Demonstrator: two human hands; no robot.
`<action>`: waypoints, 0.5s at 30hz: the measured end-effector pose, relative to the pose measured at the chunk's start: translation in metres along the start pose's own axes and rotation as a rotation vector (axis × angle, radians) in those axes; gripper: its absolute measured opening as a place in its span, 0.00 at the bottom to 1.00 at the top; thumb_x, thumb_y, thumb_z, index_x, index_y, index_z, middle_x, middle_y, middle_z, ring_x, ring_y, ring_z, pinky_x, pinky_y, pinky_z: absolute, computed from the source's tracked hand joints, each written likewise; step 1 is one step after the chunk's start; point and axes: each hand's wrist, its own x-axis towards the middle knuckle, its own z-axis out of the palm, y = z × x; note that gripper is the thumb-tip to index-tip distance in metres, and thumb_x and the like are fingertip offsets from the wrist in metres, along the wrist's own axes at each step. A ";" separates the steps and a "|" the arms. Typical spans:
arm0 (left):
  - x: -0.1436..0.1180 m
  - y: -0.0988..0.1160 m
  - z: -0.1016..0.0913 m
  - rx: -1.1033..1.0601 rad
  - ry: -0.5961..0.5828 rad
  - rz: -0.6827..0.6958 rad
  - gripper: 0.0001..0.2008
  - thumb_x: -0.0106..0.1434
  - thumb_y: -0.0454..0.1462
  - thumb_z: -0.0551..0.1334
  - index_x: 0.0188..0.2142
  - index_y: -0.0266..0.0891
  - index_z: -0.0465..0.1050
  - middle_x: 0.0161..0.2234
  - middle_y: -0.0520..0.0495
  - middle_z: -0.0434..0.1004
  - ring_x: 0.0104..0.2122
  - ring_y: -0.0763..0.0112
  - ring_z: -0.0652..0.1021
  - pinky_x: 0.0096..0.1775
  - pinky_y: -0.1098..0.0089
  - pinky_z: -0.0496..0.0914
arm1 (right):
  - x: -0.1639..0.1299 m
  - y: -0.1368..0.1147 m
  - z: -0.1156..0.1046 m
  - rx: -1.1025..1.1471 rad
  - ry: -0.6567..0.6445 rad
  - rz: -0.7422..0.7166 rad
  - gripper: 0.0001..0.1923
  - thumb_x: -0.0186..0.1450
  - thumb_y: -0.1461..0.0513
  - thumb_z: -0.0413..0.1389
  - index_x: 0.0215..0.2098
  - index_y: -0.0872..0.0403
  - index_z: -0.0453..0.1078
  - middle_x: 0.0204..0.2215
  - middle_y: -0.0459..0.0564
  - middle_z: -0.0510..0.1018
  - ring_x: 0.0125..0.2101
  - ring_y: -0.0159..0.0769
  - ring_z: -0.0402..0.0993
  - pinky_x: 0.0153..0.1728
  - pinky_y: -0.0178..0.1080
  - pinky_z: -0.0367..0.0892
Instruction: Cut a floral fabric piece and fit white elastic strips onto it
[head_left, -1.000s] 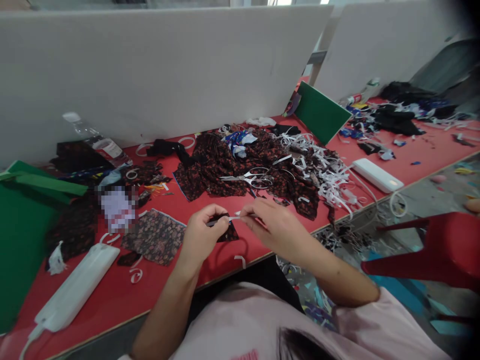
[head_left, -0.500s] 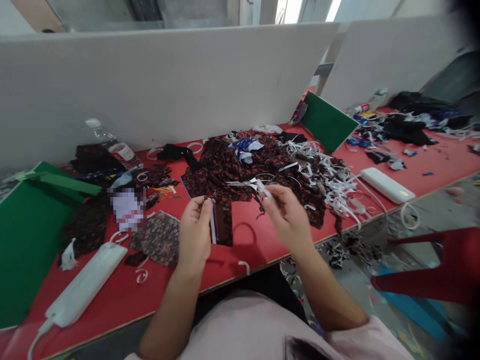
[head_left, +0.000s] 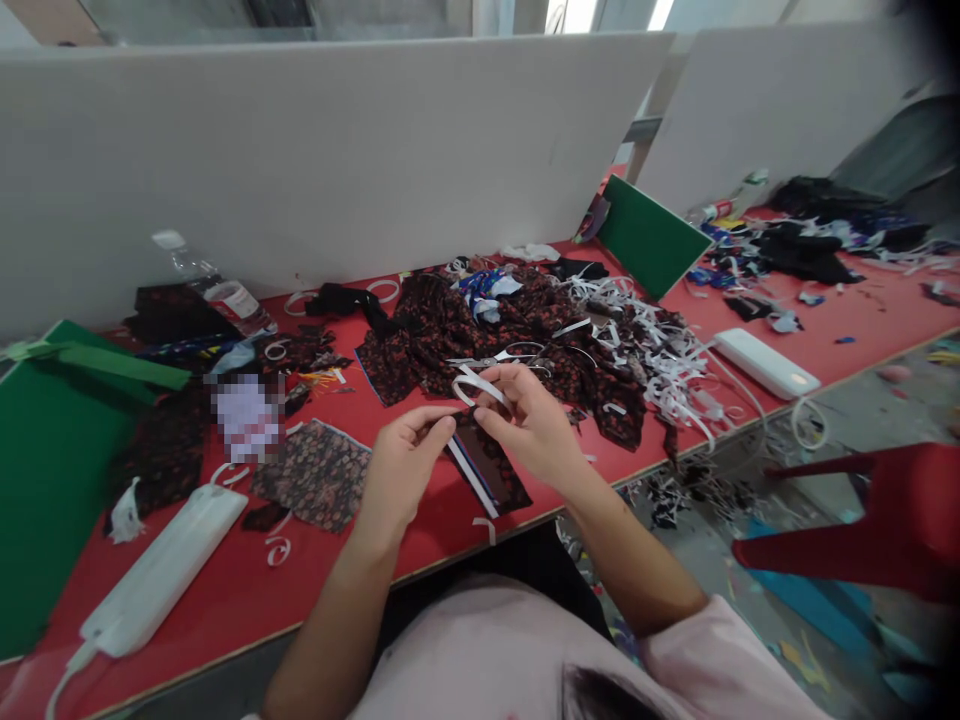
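Note:
A dark floral fabric piece (head_left: pixel 502 478), with a white-and-blue strip along one edge, hangs tilted above the red table. My left hand (head_left: pixel 401 465) pinches its top corner between thumb and fingers. Beside it, my right hand (head_left: pixel 536 425) is closed with a curled white strip (head_left: pixel 469 388) sticking out of the fingers; its thumb is at the top of the same fabric. Whether that thumb also grips the cloth I cannot tell. Just beyond the hands, scissors (head_left: pixel 471 362) lie on a heap of dark floral cloth (head_left: pixel 420 345).
White scraps (head_left: pixel 679 385) pile up at the right of the heap. A grey floral piece (head_left: pixel 315 475) and a long white box with a cable (head_left: pixel 165 570) lie on the left. Green boards (head_left: pixel 649 240) stand on the red table (head_left: pixel 247 610); a red stool (head_left: pixel 892 520) is at right.
My right hand has moved left with the white strip and come up to the fabric. The fabric piece has shifted right and swung from hanging straight to a slant.

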 end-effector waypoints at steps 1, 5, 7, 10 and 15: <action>0.001 0.000 -0.002 -0.001 -0.019 -0.024 0.13 0.53 0.42 0.64 0.35 0.36 0.75 0.29 0.47 0.78 0.30 0.69 0.76 0.36 0.69 0.69 | 0.001 0.000 -0.004 -0.049 -0.023 -0.012 0.15 0.60 0.64 0.53 0.45 0.53 0.59 0.31 0.44 0.70 0.29 0.28 0.66 0.32 0.32 0.63; 0.002 -0.002 -0.010 0.107 0.182 0.069 0.14 0.53 0.43 0.63 0.37 0.36 0.75 0.29 0.47 0.78 0.30 0.70 0.76 0.37 0.69 0.69 | 0.000 -0.003 -0.030 -0.373 0.141 -0.076 0.09 0.62 0.61 0.53 0.41 0.53 0.65 0.36 0.49 0.70 0.32 0.30 0.65 0.34 0.35 0.63; 0.002 -0.004 -0.011 0.186 0.333 0.144 0.15 0.55 0.44 0.61 0.39 0.38 0.75 0.31 0.47 0.78 0.32 0.69 0.76 0.38 0.69 0.69 | -0.006 -0.009 -0.046 -0.553 0.304 -0.087 0.06 0.61 0.60 0.53 0.34 0.53 0.69 0.36 0.50 0.70 0.31 0.32 0.64 0.34 0.36 0.63; 0.004 -0.007 -0.004 0.246 0.444 0.227 0.15 0.58 0.44 0.59 0.40 0.38 0.73 0.35 0.46 0.78 0.36 0.69 0.76 0.40 0.69 0.68 | -0.019 -0.023 -0.057 -0.626 0.248 0.005 0.07 0.59 0.58 0.56 0.28 0.54 0.70 0.32 0.49 0.70 0.27 0.30 0.64 0.29 0.35 0.62; 0.003 -0.016 0.018 0.221 0.472 0.277 0.14 0.60 0.44 0.57 0.40 0.37 0.70 0.35 0.46 0.76 0.35 0.70 0.75 0.40 0.70 0.68 | -0.021 -0.030 -0.026 -0.242 -0.057 0.225 0.11 0.59 0.55 0.56 0.27 0.54 0.67 0.22 0.43 0.68 0.20 0.26 0.59 0.20 0.30 0.56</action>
